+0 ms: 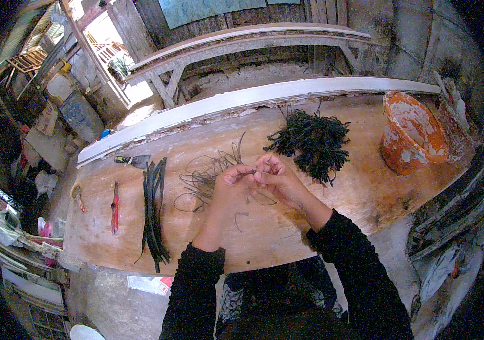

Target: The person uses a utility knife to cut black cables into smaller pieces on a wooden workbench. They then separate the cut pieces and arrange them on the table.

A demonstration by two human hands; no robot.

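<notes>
My left hand point(234, 177) and my right hand point(275, 177) meet fingertip to fingertip over the middle of the wooden table. Both are closed in a pinch, with a small dark bit of something between them, too small to name. Beneath and behind my left hand, loose coils of thin wire point(199, 180) spread over the wood. A pile of short black strips point(313, 141), looking knotted or bundled, lies just beyond my right hand. Farther left, long flat black strips point(154, 212) rest side by side.
On the table point(196, 252), left of the strips, lie a red-handled tool point(115, 214), a scraper point(133, 160) and a small curved object point(78, 198). A paint-smeared orange bucket point(403, 141) stands at the right. Along the far edge runs a white-topped beam point(253, 97); a bench point(242, 42) stands behind.
</notes>
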